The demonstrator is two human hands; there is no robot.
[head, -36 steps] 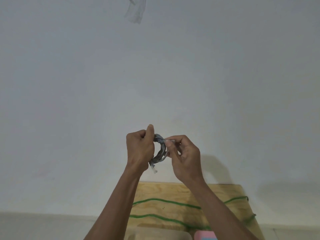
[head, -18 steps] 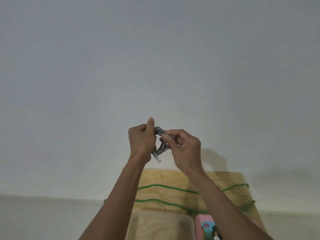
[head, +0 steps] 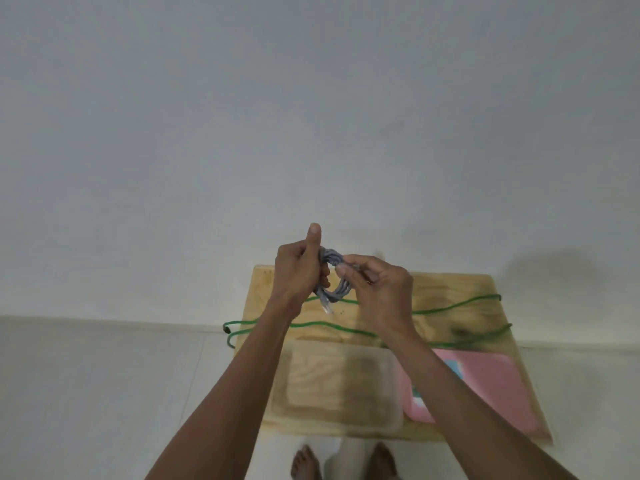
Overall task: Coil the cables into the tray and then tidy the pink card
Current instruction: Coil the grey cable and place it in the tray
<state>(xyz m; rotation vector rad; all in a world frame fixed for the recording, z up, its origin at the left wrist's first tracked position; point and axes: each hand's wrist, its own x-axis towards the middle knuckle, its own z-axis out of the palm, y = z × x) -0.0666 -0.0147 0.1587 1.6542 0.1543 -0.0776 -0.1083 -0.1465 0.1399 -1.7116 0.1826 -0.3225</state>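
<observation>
Your left hand (head: 298,271) grips the coiled grey cable (head: 334,277) in the air above the desk (head: 433,289), thumb up; your right hand (head: 377,289) pinches its 3 o'clock side. The green cable (head: 450,310) lies across the desk's far half. At 6 o'clock sits the clear tray (head: 336,382), the pink card (head: 485,386) just beside it at 3 o'clock.

A low plywood board (head: 446,292) sits on a pale floor (head: 104,393), its far edge against a white wall. A green cable (head: 450,308) lies across its far half in two long strands, one end hanging off the left edge. Nearer, a clear tray (head: 337,415) rests beside a pink card (head: 491,386) on its right.
</observation>
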